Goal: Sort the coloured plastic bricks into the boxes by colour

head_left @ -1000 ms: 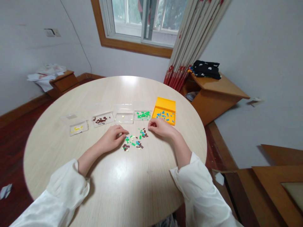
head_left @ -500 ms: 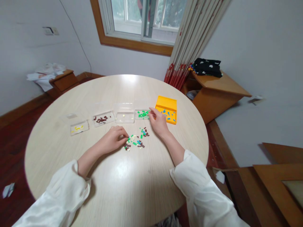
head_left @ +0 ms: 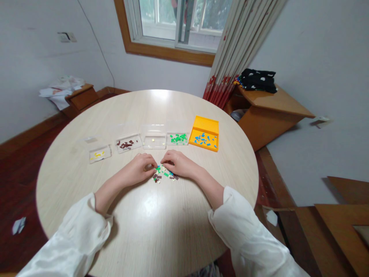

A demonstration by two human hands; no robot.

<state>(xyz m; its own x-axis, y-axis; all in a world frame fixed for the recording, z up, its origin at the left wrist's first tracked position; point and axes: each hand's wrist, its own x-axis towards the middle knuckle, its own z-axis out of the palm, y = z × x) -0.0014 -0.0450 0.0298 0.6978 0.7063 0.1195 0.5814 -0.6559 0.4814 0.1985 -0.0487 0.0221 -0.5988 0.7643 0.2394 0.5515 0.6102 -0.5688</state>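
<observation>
A loose pile of tiny building bricks in green, brown, cream and blue lies on the round table. At its left edge is my left hand, fingers curled and thumb drawn toward the fingertips beside a small bluish brick. My right hand reaches over the pile's upper right part, covering some bricks, with thumb and fingers pinched down at the cream and green ones. What either hand's fingertips hold is too small to tell. Behind the hands stands a clear box of green bricks, beside a yellow case with blue bricks.
Further left are a clear box with a few cream bricks, one with brown bricks and one with yellow bricks. Their transparent lids stand open behind. A wooden cabinet is past the table's right edge.
My right hand has moved left and nearer me, from the green bricks' box to the pile. The left hand stays by the pile. The view has shifted slightly.
</observation>
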